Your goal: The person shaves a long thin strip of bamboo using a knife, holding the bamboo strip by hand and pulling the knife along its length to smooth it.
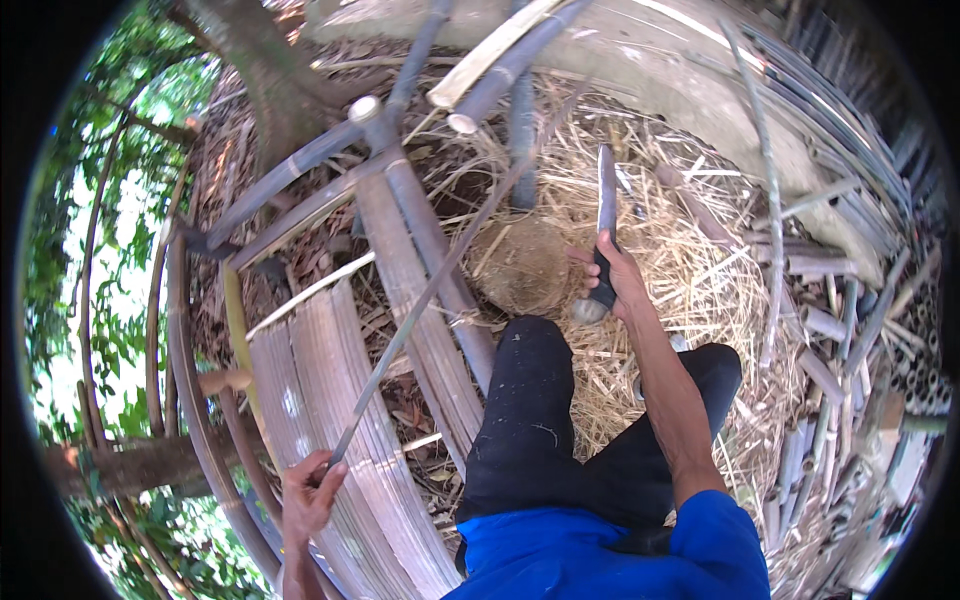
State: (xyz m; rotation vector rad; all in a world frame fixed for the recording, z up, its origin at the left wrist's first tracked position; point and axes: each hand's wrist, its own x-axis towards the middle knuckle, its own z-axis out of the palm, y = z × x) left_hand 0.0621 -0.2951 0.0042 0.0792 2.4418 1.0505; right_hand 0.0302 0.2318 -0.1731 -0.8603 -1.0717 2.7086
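The work area is outdoors, with green foliage (90, 340) along the left side, a tree trunk (265, 85) at the upper left, and ground covered by brown leaf litter and pale straw-like shavings (690, 265). A slatted bamboo surface (325, 370) stands at the left, fitted with dark round bamboo rails (430, 225); a separate flat slat (405, 290) runs lengthwise between the broad slats and the nearest rail. The left hand (310, 495) is located over the lower part of this surface and grasps the near end of a long, narrow strip (435, 290) between thumb and fingers. The strip extends diagonally away to the upper right, crossing in front of the flat slat and a rail. The right hand (622, 278) is wrapped around the black handle of a knife (606, 195); the blade points away from the wearer and lies apart from the strip in this view. A round, fibrous brown block (518, 262) is positioned on the ground just left of the right hand, beyond the knee of the dark trousers (525, 420). A small, pale rounded object (588, 312) shows below the knife handle. Cut bamboo lengths (825, 322) are piled along the right side.
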